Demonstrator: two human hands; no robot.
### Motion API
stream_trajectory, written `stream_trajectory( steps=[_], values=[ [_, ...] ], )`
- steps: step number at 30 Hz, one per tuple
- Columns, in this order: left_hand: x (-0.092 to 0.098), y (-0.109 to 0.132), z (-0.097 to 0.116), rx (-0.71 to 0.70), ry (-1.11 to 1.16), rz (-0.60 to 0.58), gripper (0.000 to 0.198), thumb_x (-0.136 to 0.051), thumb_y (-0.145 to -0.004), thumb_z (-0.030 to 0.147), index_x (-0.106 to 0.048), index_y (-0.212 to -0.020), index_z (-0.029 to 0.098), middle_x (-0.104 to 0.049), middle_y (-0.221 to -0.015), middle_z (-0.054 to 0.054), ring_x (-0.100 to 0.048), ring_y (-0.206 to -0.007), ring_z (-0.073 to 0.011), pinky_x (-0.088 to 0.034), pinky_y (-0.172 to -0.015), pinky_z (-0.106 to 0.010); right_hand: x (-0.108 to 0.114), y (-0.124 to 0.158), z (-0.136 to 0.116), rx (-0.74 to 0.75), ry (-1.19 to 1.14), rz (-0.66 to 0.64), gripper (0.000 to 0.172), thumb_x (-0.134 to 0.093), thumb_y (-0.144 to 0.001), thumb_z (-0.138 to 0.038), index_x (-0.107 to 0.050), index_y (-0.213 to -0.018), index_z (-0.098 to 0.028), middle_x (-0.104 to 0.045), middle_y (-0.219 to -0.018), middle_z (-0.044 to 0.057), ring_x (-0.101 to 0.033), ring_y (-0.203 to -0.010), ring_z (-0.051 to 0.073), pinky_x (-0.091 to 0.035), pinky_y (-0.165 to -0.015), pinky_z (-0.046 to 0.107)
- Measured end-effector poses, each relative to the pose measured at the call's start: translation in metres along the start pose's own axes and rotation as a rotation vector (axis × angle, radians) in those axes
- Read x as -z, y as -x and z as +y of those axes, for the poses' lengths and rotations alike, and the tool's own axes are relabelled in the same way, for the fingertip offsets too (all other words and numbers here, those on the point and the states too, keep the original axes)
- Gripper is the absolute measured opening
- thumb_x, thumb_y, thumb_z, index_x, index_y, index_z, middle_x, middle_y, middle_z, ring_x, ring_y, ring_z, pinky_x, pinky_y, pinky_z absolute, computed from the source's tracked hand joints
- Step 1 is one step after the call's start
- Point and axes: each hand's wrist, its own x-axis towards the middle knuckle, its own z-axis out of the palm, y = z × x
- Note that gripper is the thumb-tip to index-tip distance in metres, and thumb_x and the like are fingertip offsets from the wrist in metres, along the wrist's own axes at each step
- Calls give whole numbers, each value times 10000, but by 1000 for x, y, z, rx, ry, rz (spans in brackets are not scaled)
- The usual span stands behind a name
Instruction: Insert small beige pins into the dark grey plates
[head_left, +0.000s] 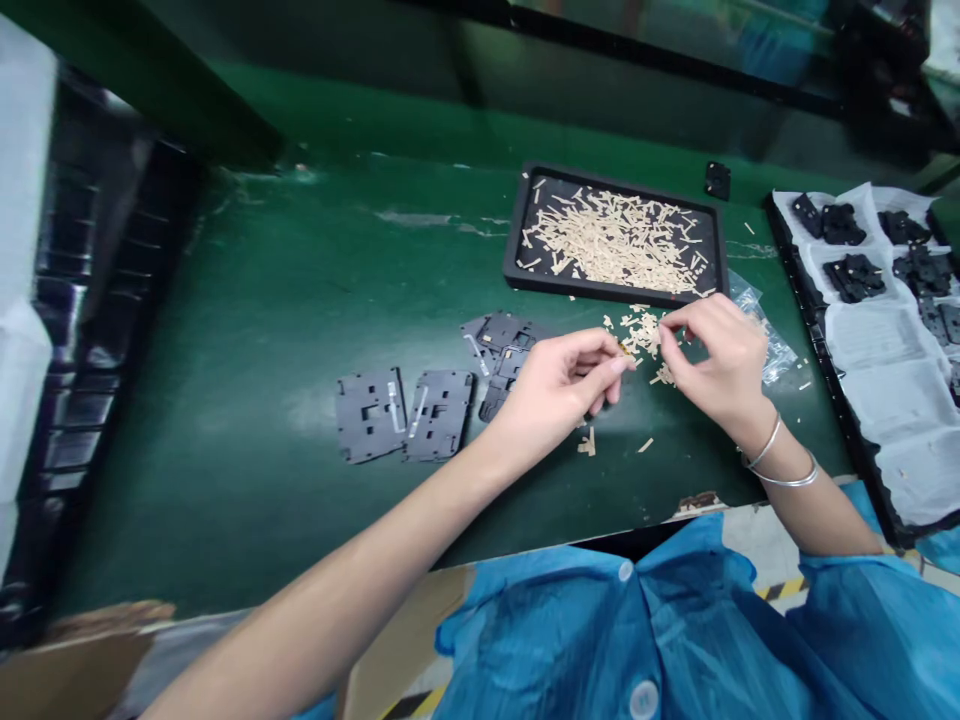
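My left hand [559, 385] hovers over the green table [285, 300], its thumb and fingers pinched on a small tan strip. My right hand [716, 355], with two bracelets on the wrist, pinches at a loose pile of tan strips [646, 335] in front of the black tray [517, 255]. That tray holds several more tan strips. Beside my left hand lies a heap of dark grey plastic plates [501, 350]. Two more grey plates [405, 412] lie flat, side by side, further left.
A long black tray [840, 400] lined with white paper holds several black parts at the right. A clear plastic bag [776, 350] lies under my right hand. Stacked dark trays [82, 330] stand at the left. A small black part [718, 180] sits at the back.
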Motion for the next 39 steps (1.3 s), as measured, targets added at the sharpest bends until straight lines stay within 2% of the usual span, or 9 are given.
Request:
stream_trajectory(
  steps=[3,10,14,17,19,23,26,31,39],
  values=[
    [0,-2,-1,35,82,38,154,-650,-790,285,-594,-710,165,-570,-519,14,-436,-383,-62,-290,-332,-169,-1,0,0,-32,-66,1,182,-529,-898,-141,-701,-893,-200,-739,-880,70,-665,-858,221,-529,-779,385],
    [-1,-3,-3,30,87,45,151,-646,-777,259,-587,-676,164,-557,-505,24,-426,-380,-55,-285,-336,-163,-3,3,-16,68,-243,22,134,-604,-888,-207,-671,-772,-206,-733,-769,40,-649,-734,173,-523,-685,336],
    [-2,-2,-1,39,65,40,110,-610,-790,241,-615,-716,160,-554,-515,26,-430,-391,-61,-296,-347,-172,-3,3,-19,-138,-373,-6,139,-635,-843,-188,-643,-704,-195,-676,-677,14,-594,-637,141,-476,-550,269],
    [-1,0,-1,17,37,58,119,-595,-804,248,-626,-729,161,-558,-530,22,-433,-405,-66,-309,-368,-180,-4,3,-20,-275,-437,-29,104,-646,-831,-201,-648,-727,-198,-676,-700,1,-572,-592,120,-454,-509,247],
    [-1,0,-1,-10,10,74,120,-590,-813,247,-633,-742,160,-553,-533,22,-433,-419,-69,-329,-399,-187,-4,3,-19,-200,-375,25,101,-638,-851,-209,-656,-752,-203,-696,-732,13,-597,-631,135,-473,-550,271],
    [-2,2,-1,-63,-61,84,135,-572,-832,230,-632,-736,157,-530,-542,28,-437,-460,-71,-360,-465,-193,-5,5,-13,134,-161,98,108,-617,-878,-165,-689,-807,-205,-730,-787,50,-642,-749,177,-522,-676,331],
    [-2,4,-2,-93,-125,87,145,-552,-843,215,-620,-729,156,-517,-547,33,-430,-481,-75,-346,-475,-198,-5,5,-10,252,-99,91,103,-612,-878,-141,-697,-857,-195,-736,-802,55,-632,-738,174,-528,-636,317],
    [0,4,-5,-114,-233,98,156,-529,-845,204,-605,-724,142,-510,-547,34,-423,-497,-80,-335,-488,-208,-5,3,-10,354,-62,101,82,-626,-861,-116,-688,-829,-158,-720,-751,58,-619,-710,168,-520,-595,291],
    [1,1,-1,-62,-230,63,154,-541,-816,222,-613,-712,133,-499,-525,34,-437,-506,-84,-334,-502,-208,-6,3,-13,373,38,109,140,-602,-842,-98,-657,-730,-162,-706,-691,39,-608,-651,159,-494,-551,278]
  ],
)
